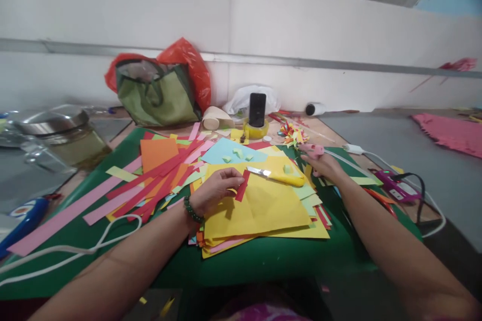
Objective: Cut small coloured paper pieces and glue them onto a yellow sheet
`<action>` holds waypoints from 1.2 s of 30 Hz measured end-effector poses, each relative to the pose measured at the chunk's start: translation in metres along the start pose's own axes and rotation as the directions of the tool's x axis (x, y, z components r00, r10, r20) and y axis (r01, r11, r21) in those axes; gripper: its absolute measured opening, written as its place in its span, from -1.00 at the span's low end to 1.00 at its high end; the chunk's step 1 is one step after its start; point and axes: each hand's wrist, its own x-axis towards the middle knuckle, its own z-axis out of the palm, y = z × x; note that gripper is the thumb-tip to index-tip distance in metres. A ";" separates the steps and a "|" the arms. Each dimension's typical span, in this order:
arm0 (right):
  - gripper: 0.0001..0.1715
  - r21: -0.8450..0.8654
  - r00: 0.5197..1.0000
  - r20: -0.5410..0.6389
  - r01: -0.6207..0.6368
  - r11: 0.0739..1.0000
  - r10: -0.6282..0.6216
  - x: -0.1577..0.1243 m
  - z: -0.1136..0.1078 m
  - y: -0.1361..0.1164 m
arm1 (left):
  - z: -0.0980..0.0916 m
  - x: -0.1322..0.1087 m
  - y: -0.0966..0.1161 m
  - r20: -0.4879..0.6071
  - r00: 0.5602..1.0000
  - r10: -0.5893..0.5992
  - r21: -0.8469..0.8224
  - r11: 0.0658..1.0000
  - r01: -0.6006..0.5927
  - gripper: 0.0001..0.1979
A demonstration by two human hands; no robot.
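My left hand (220,189), with a green bead bracelet (193,209) at the wrist, pinches a short red paper strip (243,186) over the yellow sheets (259,210). Right of the strip lies a utility knife (288,178) with a yellow handle, its blade pointing left. My right hand (326,165) is closed around a pink glue gun (317,149), partly covered by the fingers. A whitish rod or cord trails from it to the right. Small folded green paper pieces (238,152) rest on a light blue sheet (222,147).
Red and pink paper strips (161,175) spread at left beside a white cable (101,243). A glass jar (64,135) and green bag (158,97) stand farther back. A phone (257,110) leans upright on a yellow tape roll (256,129). At right sits a purple power strip (399,188).
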 end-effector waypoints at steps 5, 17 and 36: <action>-0.51 -0.217 0.998 0.052 -0.015 0.976 0.027 -0.027 -0.025 0.000 | 0.001 -0.001 0.001 -0.047 0.998 -0.030 -0.084 0.996 0.026 -0.68; -0.80 0.038 0.310 -0.092 0.951 0.308 -0.946 -0.129 0.041 -0.104 | 0.014 -0.006 -0.002 -0.028 1.000 -0.011 -0.129 0.992 0.008 -0.70; -0.49 0.730 0.847 0.347 0.026 0.683 -0.402 -0.107 0.052 -0.110 | 0.010 -0.003 -0.007 0.006 0.995 0.097 0.212 0.973 -0.096 -0.80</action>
